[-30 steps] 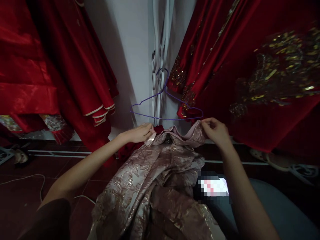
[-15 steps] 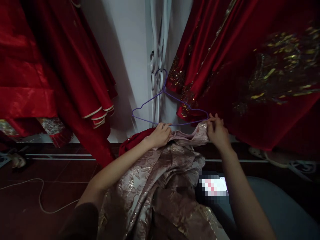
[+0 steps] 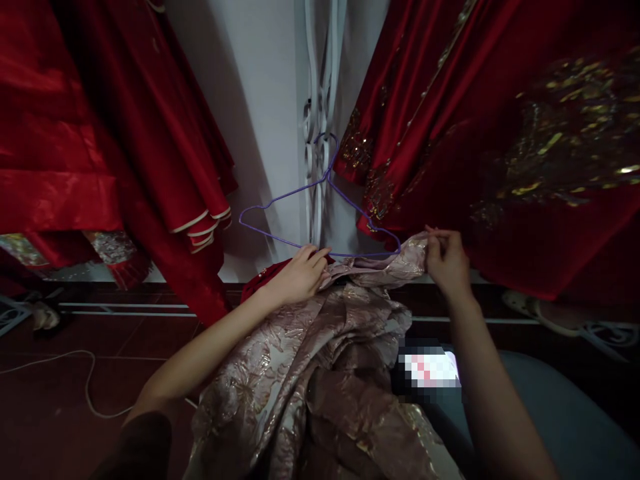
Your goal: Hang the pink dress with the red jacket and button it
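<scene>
A pale pink brocade garment (image 3: 320, 373) with a shiny floral pattern lies draped over my lap. A thin purple wire hanger (image 3: 320, 200) hangs by its hook on a white ornate metal rail (image 3: 320, 80). My left hand (image 3: 299, 277) is closed on the hanger's bottom wire and the garment's neckline near the middle. My right hand (image 3: 445, 260) pinches the garment's right shoulder, beside the hanger's right end. A dark red cloth (image 3: 263, 283) peeks out under my left wrist.
Red satin dresses (image 3: 100, 133) hang at the left; red gowns with gold embroidery (image 3: 525, 147) hang close at the right. A white cord (image 3: 85, 387) trails on the dark red tiled floor. A pixelated lit screen (image 3: 430, 370) rests by my right forearm on a grey seat (image 3: 550, 413).
My left hand moved right from the garment's left shoulder to the hanger's bottom wire. The hanger has swung left and tilted. My right hand stays pinching the right shoulder.
</scene>
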A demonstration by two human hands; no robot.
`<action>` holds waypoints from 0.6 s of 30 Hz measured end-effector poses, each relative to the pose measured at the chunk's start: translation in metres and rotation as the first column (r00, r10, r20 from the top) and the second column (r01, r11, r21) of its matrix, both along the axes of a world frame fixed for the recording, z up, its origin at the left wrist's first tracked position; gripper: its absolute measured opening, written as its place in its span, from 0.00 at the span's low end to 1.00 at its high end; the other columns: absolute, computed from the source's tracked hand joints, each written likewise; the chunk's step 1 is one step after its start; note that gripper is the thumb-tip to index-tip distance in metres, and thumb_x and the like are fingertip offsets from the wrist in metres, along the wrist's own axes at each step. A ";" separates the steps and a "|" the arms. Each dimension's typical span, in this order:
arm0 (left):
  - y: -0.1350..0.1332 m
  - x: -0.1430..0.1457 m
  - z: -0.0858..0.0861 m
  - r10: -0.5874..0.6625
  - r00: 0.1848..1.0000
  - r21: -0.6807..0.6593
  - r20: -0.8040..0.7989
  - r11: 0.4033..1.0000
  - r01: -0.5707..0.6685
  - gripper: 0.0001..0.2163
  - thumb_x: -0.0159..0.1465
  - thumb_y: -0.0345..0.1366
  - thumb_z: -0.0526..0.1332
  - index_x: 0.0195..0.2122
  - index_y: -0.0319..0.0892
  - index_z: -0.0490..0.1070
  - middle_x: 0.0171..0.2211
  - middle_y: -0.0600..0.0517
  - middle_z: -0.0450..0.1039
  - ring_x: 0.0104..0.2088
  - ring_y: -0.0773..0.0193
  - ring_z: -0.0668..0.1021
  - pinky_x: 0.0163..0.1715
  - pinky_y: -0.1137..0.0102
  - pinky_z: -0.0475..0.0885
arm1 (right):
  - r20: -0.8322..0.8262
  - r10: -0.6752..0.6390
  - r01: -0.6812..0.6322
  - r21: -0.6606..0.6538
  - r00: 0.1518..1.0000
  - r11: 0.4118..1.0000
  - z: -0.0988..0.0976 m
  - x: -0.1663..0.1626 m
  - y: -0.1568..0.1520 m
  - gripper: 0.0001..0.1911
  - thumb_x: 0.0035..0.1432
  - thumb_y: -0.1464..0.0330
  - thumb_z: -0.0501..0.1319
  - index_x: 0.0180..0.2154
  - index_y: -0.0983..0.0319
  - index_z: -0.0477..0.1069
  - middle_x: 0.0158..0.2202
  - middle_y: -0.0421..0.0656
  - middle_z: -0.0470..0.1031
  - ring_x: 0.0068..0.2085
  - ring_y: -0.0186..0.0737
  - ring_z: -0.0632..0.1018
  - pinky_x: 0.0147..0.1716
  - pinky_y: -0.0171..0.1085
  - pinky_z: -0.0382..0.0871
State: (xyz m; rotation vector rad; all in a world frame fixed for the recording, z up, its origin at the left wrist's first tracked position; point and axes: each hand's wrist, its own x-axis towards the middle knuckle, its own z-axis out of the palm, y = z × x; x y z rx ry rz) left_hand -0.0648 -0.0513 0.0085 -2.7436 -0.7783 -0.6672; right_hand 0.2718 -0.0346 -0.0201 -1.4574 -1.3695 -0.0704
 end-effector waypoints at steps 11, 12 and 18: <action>0.008 0.016 -0.005 -0.095 0.989 -0.163 0.116 0.980 0.113 0.13 0.67 0.39 0.46 0.46 0.39 0.64 0.59 0.42 0.59 0.56 0.57 0.64 0.58 0.55 0.58 | 0.138 0.083 -0.097 0.100 0.987 0.990 0.054 -0.056 0.002 0.14 0.60 0.59 0.49 0.41 0.59 0.66 0.39 0.46 0.74 0.39 0.42 0.74 0.41 0.40 0.67; 0.009 0.022 -0.007 -0.096 0.987 -0.173 0.129 0.978 0.118 0.13 0.67 0.39 0.47 0.46 0.39 0.64 0.60 0.42 0.58 0.56 0.57 0.64 0.58 0.56 0.58 | 0.155 0.087 -0.100 0.079 0.984 0.992 0.058 -0.062 0.005 0.14 0.60 0.59 0.49 0.42 0.58 0.66 0.39 0.46 0.74 0.39 0.42 0.74 0.41 0.40 0.67; 0.017 0.042 -0.009 -0.073 0.960 -0.297 0.270 0.942 0.155 0.13 0.67 0.40 0.46 0.46 0.40 0.63 0.49 0.44 0.70 0.50 0.60 0.70 0.53 0.61 0.63 | 0.193 0.068 -0.076 0.035 0.979 0.996 0.063 -0.081 0.026 0.15 0.62 0.58 0.47 0.42 0.57 0.67 0.37 0.43 0.75 0.39 0.43 0.75 0.44 0.41 0.63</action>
